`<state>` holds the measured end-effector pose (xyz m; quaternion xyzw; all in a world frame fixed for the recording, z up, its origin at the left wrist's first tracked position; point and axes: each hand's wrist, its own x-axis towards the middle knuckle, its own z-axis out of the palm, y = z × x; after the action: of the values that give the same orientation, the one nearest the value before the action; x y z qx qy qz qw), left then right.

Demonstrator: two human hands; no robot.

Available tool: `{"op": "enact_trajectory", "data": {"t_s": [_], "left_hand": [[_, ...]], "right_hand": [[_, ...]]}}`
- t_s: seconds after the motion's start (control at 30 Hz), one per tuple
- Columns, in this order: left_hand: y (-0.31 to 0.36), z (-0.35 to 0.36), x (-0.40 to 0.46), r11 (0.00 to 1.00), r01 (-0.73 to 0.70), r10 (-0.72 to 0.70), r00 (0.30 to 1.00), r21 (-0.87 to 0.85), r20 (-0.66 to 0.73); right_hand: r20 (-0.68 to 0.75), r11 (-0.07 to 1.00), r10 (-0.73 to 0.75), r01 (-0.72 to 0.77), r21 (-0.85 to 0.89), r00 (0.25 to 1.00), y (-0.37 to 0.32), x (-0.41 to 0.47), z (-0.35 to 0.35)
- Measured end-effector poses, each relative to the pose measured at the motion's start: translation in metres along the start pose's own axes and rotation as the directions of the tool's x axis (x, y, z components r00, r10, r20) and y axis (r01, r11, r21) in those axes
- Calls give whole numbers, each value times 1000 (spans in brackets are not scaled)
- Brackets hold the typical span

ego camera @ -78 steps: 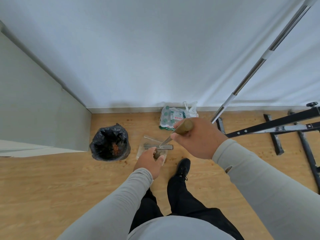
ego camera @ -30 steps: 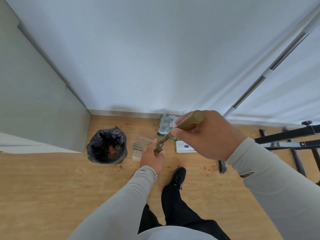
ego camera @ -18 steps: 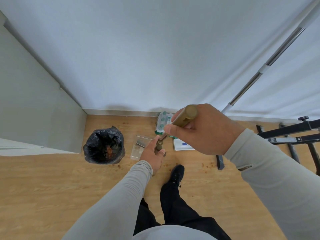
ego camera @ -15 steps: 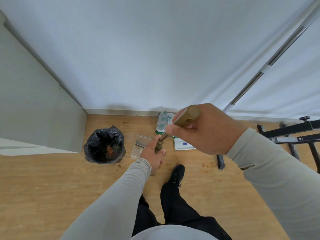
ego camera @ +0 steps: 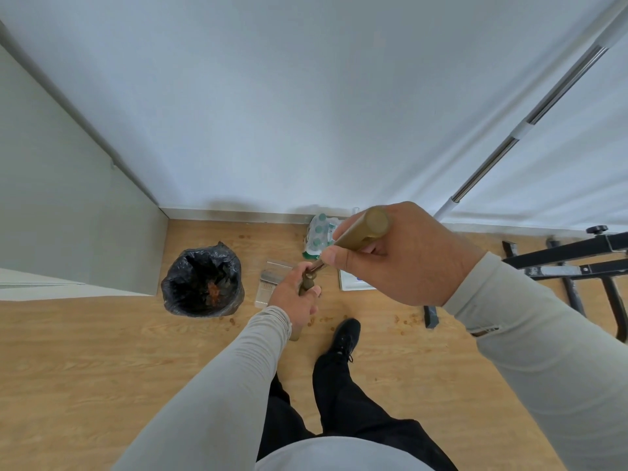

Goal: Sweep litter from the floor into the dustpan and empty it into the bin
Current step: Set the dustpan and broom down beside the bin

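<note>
A black-lined bin [ego camera: 203, 279] stands on the floor [ego camera: 85, 351] by the left wall corner. Just right of it lies the dustpan [ego camera: 272, 283]. The left hand [ego camera: 299, 297] grips a lower handle [ego camera: 307, 283] there; the right hand [ego camera: 404, 256] clasps the broom handle [ego camera: 360, 232]. Litter [ego camera: 404, 319] lies scattered further right.

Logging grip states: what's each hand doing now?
Left hand: grips a short olive-brown dustpan handle.
Right hand: grips the olive-brown cylindrical top of a long broom handle.

Black bin liner [ego camera: 204, 278], olive-brown broom handle [ego camera: 362, 232], pale wood-grain floor [ego camera: 85, 362], grey sleeves [ego camera: 238, 375].
</note>
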<state>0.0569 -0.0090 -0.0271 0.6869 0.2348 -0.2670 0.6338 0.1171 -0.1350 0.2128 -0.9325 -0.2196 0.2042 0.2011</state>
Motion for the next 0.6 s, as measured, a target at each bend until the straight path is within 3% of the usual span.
{"op": "enact_trajectory", "data": {"t_s": [0.4, 0.6], "left_hand": [[7, 1, -6, 1000, 5, -5, 999, 11, -52], [-2, 3, -5, 999, -26, 27, 1000, 44, -10]], "right_hand": [[-30, 999, -54, 54, 2, 998, -5, -11, 14], [-29, 997, 56, -54, 53, 998, 7, -7, 9]]}}
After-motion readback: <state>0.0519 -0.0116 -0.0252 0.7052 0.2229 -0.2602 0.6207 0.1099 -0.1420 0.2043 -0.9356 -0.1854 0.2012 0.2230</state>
